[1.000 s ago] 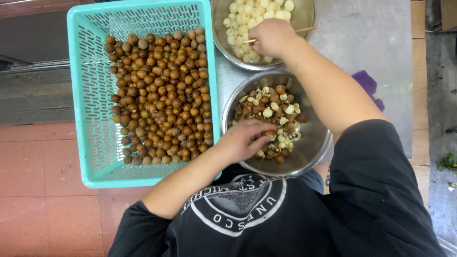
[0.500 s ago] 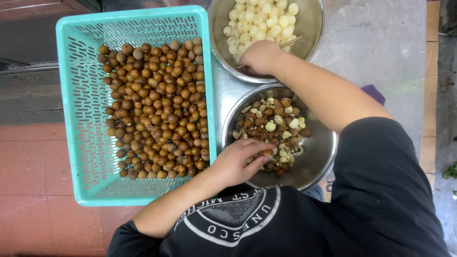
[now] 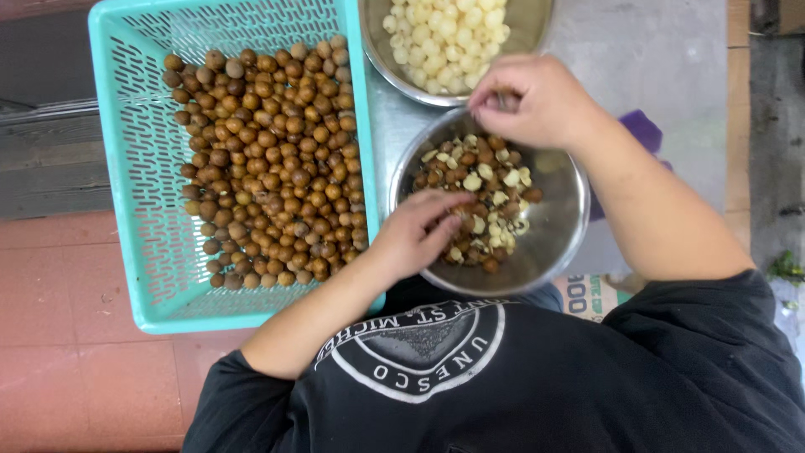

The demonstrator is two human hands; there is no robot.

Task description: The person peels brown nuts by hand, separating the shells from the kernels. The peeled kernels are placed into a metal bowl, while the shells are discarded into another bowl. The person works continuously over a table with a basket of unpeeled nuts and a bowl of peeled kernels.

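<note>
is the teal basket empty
No, the teal basket is filled with a heap of round brown fruits, beside the metal bowl that the left hand reaches into.

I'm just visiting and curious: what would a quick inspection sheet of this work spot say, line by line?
Surface: grey floor; red tiles at left.
Job's things: near metal bowl with mixed brown shells and pale pieces; far metal bowl of pale peeled fruit; turquoise basket of brown round fruit.
Clutter: purple thing behind the right arm.
Grips: left hand reaches into the near bowl; right hand pinches something small above its far rim.
Cables: nothing seen.
Surroundings: green sprig at right.
</note>
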